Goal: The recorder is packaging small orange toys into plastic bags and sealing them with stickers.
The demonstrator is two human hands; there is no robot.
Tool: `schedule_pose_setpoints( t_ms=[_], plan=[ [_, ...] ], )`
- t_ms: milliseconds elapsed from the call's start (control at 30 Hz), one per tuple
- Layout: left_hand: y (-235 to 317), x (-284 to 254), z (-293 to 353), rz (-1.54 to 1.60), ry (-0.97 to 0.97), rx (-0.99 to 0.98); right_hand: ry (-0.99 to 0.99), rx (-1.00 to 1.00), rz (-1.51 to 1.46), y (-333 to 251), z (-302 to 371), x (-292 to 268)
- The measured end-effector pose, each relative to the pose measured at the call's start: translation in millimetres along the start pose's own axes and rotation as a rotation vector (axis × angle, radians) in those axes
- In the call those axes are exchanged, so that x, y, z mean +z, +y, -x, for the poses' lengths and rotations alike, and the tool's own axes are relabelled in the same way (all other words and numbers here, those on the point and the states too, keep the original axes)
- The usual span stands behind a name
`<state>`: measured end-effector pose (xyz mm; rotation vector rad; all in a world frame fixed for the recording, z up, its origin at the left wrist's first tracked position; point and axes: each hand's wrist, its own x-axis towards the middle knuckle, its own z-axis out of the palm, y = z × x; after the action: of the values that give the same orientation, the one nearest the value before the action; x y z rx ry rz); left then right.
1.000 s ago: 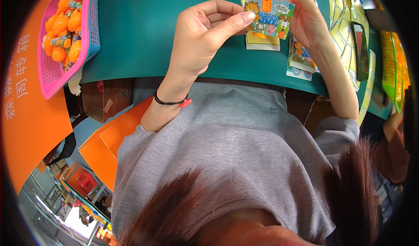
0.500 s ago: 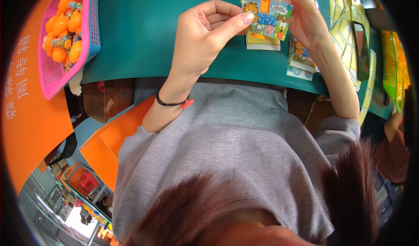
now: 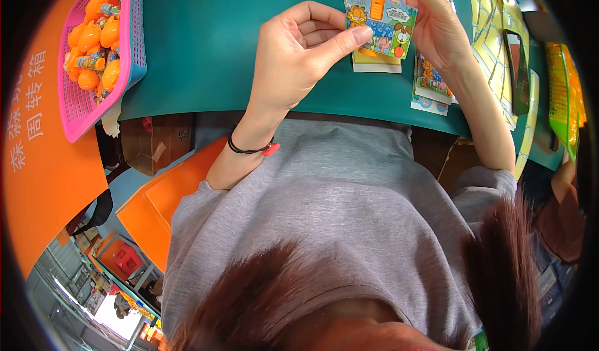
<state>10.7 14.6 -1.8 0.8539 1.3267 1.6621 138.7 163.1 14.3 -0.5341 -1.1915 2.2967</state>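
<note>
Near the far edge of the view, I hold up a colourful printed card (image 3: 399,17) with cartoon animals on it. An orange plastic toy piece (image 3: 378,0) with a narrow stem lies against the card's upper part; its top is cut off by the frame edge. My left hand (image 3: 293,55) pinches the card's left side, thumb in front and fingers curled behind. My right hand (image 3: 442,33) is at the toy's and card's right side, its fingertips partly hidden. Below the held card, a pale-edged card (image 3: 380,67) lies on the green table (image 3: 199,52).
To the left, a pink-rimmed basket (image 3: 136,30) holds several orange toys (image 3: 89,36). More printed cards (image 3: 430,89) lie under my right wrist. Further right are yellow patterned sheets (image 3: 486,27), a dark phone (image 3: 516,76), a green basket (image 3: 564,111) and another person's arm (image 3: 563,179).
My left thumb has slid slightly right and down across the card. The toy's stem and the card have shifted a little to the left. My right hand has hardly moved.
</note>
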Motion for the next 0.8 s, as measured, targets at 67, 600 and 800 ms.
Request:
schedule_pose_setpoints(
  t_ms=[67, 600, 800],
  plan=[
    [-1, 0, 0, 0.006, 0.0, -0.01, -0.017, 0.018, 0.001, 0, 0, -5],
    [-31, -1, -28, 0.12, -0.276, 0.756, 0.02, 0.058, 0.044, 3, 10, 8],
    [16, 9, -11, -0.15, 0.065, -0.101, 0.012, -0.011, 0.165, 10, 14, 7]
  ],
)
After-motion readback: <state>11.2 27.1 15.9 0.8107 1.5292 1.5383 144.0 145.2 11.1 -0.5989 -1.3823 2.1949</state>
